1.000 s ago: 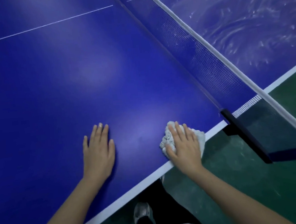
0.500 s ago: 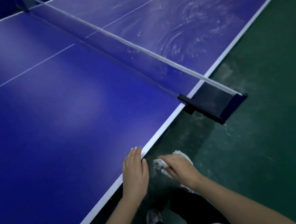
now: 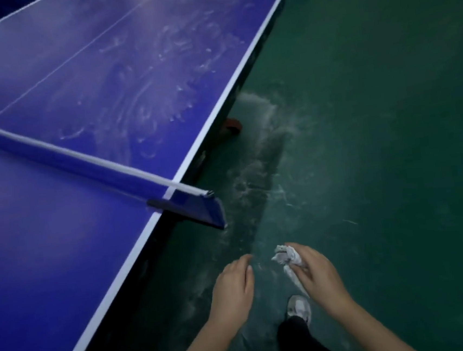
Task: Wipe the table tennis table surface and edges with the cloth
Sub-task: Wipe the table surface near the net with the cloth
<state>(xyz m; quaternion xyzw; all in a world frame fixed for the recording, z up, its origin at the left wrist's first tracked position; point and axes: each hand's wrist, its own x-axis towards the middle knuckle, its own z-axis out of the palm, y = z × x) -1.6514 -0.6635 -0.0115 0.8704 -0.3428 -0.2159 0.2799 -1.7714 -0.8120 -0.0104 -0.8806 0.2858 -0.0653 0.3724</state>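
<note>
**Both hands off the table, cloth bunched in the right one**

Closest in there's a grey shoe (image 3: 299, 309) planted on the green floor (image 3: 391, 145). Just past it the left hand (image 3: 231, 291) hangs over the floor, fingers loosely curled together and holding nothing, well off the table's side. The right hand (image 3: 319, 275) is beside it, not touching it, with thumb and fingers pinching the cloth (image 3: 286, 257).

The cloth is scrunched up in mid-air over the floor, clear of the table. Its long axis runs near-to-far, with the fat bunched end poking out toward the net and a thin tail trailing back toward the shoe.

The blue table (image 3: 48, 249) fills the left, and its white side edge (image 3: 135, 249) runs diagonally away. The net post (image 3: 197, 209) juts past that edge over the floor, and the net (image 3: 67, 155) crosses behind it.

The far half is covered in whitish swirly smears (image 3: 166, 96), with a red wheel (image 3: 230, 125) under it. There are pale dusty scuffs (image 3: 254, 190) along the table side, and lots of open floor to the right.
</note>
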